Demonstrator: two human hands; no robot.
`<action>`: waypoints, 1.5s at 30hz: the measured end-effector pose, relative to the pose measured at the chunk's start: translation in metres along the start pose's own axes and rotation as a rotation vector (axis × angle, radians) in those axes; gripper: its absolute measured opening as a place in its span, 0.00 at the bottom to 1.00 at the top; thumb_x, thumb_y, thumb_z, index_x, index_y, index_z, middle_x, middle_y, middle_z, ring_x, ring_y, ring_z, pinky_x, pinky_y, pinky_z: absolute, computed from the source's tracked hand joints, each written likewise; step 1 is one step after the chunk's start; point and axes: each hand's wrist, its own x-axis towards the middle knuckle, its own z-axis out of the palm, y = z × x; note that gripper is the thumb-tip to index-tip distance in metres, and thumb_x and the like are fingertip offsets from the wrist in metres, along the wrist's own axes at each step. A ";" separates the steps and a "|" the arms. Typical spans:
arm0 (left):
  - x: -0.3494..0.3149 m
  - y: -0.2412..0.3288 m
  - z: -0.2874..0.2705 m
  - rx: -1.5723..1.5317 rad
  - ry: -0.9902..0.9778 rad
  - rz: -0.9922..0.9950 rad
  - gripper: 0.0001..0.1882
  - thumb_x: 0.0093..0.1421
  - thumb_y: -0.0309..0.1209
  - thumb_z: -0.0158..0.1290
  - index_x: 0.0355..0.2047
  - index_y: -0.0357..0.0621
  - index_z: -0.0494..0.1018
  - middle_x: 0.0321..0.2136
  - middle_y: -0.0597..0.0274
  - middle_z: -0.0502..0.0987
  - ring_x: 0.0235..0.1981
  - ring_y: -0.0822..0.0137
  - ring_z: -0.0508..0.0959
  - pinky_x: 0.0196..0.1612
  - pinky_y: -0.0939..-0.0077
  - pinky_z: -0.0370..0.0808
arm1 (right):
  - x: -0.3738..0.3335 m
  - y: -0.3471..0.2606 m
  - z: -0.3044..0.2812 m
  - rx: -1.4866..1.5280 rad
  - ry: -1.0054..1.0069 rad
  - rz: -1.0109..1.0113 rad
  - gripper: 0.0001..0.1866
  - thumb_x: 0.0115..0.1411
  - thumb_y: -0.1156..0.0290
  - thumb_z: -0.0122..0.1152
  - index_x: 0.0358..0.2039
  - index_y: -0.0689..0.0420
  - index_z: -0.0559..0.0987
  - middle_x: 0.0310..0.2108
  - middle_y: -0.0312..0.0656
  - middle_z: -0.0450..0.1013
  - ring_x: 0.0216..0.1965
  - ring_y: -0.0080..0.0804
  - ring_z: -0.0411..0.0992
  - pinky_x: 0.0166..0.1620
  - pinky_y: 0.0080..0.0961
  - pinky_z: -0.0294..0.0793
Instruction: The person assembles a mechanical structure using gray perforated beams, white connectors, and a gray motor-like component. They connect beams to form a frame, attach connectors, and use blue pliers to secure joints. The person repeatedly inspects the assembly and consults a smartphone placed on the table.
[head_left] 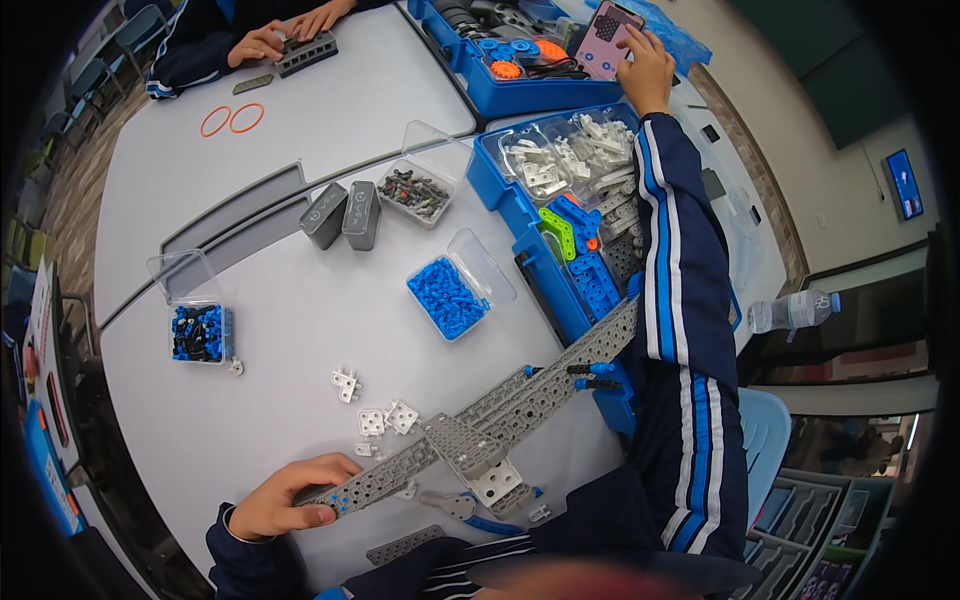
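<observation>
My left hand (290, 497) grips the near-left end of a long grey perforated beam assembly (520, 412), thumb on top. The beam slants up to the right and passes under my right sleeve. Blue and black pins (593, 377) stick out along it, and a grey plate (463, 445) sits across its middle. At the top right my right hand (648, 68) reaches to a phone (608, 40) with a pink screen, leaning in a blue bin. Thumb and forefinger are apart at the screen's right edge; the hand does not wrap round the phone.
White connectors (385, 418) lie beside the beam. Small boxes hold blue pins (447, 298), black-blue pins (200, 333) and grey pins (415, 195). A blue parts bin (505, 180) stands at right, a water bottle (795, 312) beyond. Across the table, another person's hands (290, 35) hold a dark part.
</observation>
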 end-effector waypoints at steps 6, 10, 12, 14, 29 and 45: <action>-0.001 -0.001 0.001 -0.010 -0.001 0.006 0.19 0.56 0.35 0.59 0.43 0.34 0.77 0.46 0.52 0.73 0.49 0.60 0.71 0.58 0.65 0.63 | 0.001 0.000 -0.003 -0.013 -0.012 0.001 0.15 0.50 0.73 0.55 0.38 0.45 0.82 0.61 0.28 0.72 0.65 0.36 0.63 0.63 0.43 0.58; -0.001 -0.001 0.001 -0.013 0.002 0.005 0.19 0.56 0.35 0.59 0.43 0.35 0.77 0.46 0.53 0.74 0.49 0.60 0.71 0.58 0.65 0.63 | 0.003 0.000 -0.005 0.066 0.069 -0.046 0.15 0.50 0.73 0.55 0.38 0.46 0.82 0.60 0.28 0.72 0.65 0.36 0.63 0.62 0.43 0.58; -0.001 -0.001 0.001 -0.012 0.002 0.004 0.19 0.56 0.36 0.60 0.43 0.35 0.77 0.46 0.53 0.74 0.49 0.60 0.71 0.58 0.65 0.63 | 0.004 0.000 -0.005 0.049 0.048 -0.019 0.14 0.50 0.73 0.55 0.38 0.46 0.82 0.60 0.28 0.72 0.65 0.36 0.63 0.62 0.43 0.59; -0.002 -0.001 0.001 -0.007 -0.001 0.016 0.19 0.56 0.36 0.60 0.43 0.35 0.77 0.46 0.53 0.74 0.49 0.60 0.71 0.58 0.65 0.63 | 0.004 0.000 -0.006 0.063 0.082 -0.044 0.14 0.50 0.73 0.55 0.38 0.46 0.82 0.60 0.28 0.73 0.65 0.36 0.63 0.62 0.43 0.59; -0.004 -0.001 0.001 0.011 -0.014 0.030 0.20 0.57 0.36 0.59 0.45 0.33 0.76 0.47 0.53 0.74 0.50 0.61 0.71 0.58 0.67 0.63 | 0.006 -0.004 -0.013 0.095 0.130 -0.017 0.14 0.49 0.73 0.57 0.36 0.47 0.83 0.56 0.34 0.74 0.60 0.38 0.67 0.58 0.41 0.64; -0.012 0.003 0.016 0.168 0.068 0.017 0.30 0.59 0.54 0.53 0.45 0.36 0.77 0.24 0.67 0.73 0.23 0.78 0.68 0.25 0.83 0.62 | 0.049 -0.050 -0.221 0.856 -0.508 -0.133 0.11 0.60 0.65 0.60 0.41 0.51 0.84 0.48 0.38 0.76 0.51 0.34 0.72 0.54 0.35 0.69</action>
